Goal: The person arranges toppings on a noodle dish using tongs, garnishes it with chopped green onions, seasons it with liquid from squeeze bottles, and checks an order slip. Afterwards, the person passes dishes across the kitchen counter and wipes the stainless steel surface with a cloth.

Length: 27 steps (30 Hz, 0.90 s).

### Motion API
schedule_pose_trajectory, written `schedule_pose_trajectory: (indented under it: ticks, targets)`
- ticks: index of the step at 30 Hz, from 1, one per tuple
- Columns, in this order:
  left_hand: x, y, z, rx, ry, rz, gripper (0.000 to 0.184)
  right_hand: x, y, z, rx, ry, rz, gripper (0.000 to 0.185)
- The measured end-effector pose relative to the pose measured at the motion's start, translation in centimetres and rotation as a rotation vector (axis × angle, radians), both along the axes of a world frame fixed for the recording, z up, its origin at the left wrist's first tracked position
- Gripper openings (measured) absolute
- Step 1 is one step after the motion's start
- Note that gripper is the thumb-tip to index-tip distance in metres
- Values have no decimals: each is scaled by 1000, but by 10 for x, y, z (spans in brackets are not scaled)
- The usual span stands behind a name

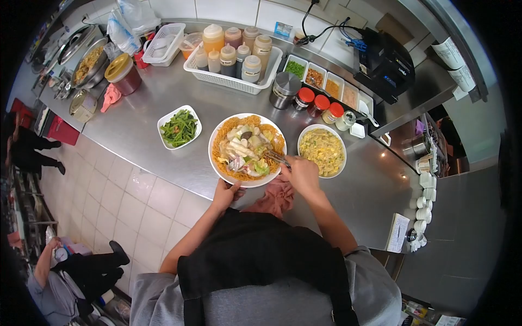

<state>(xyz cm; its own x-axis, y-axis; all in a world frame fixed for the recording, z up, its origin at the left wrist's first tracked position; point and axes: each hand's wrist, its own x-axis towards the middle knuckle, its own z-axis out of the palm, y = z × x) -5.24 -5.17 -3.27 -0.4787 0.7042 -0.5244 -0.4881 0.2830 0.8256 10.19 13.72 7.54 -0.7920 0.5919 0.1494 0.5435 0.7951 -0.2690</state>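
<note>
A white plate (213,164) of crispy noodles sits before me, topped with cabbage and pale pieces in sauce. My left hand (227,194) grips its near rim, with the fingers partly hidden beneath. What look like metal tongs (276,157) are held in my right hand (300,173), their tip touching the noodles at the plate's right side. Close to that hand, a white plate of fried rice (322,151) with yellow bits stands on the counter. Below the noodle plate lies a crumpled pink cloth (275,196).
Green vegetables fill a square bowl (179,127) at left. Behind are a basket (231,81) of sauce bottles, red-lidded jars (321,102), topping trays (333,86) and a black printer (385,62). One person (89,269) is at lower left; another (32,142) stands farther off.
</note>
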Motion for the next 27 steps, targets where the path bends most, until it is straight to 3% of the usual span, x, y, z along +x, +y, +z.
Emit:
schedule_pose_trajectory:
  ticks: [6, 8, 10, 12, 15, 19, 22, 27]
  targets:
    - [-6, 2, -6, 145, 42, -99, 36, 0, 8, 6, -43, -23, -49, 30]
    - [-1, 3, -14, 121, 26, 37, 34, -1, 10, 10, -56, 28, -88, 31]
    - [-6, 3, -6, 22, -15, -59, 37, 3, 8, 12, -42, 53, -92, 32]
    - [-2, 1, -5, 92, -18, -12, 36, 4, 5, 15, 4, 51, -55, 33]
    - [-4, -1, 8, 17, -6, -75, 33, 0, -16, 50, -35, 221, -118, 36]
    - [-12, -3, -1, 1, -25, -140, 35, 2, -1, 15, -1, 39, -84, 37]
    - [-16, -12, 13, -4, 51, -204, 39, 6, -8, 21, -51, 234, -144, 37]
    - [-44, -24, 17, -102, 108, -20, 41, 13, -6, 16, -110, 335, -193, 38]
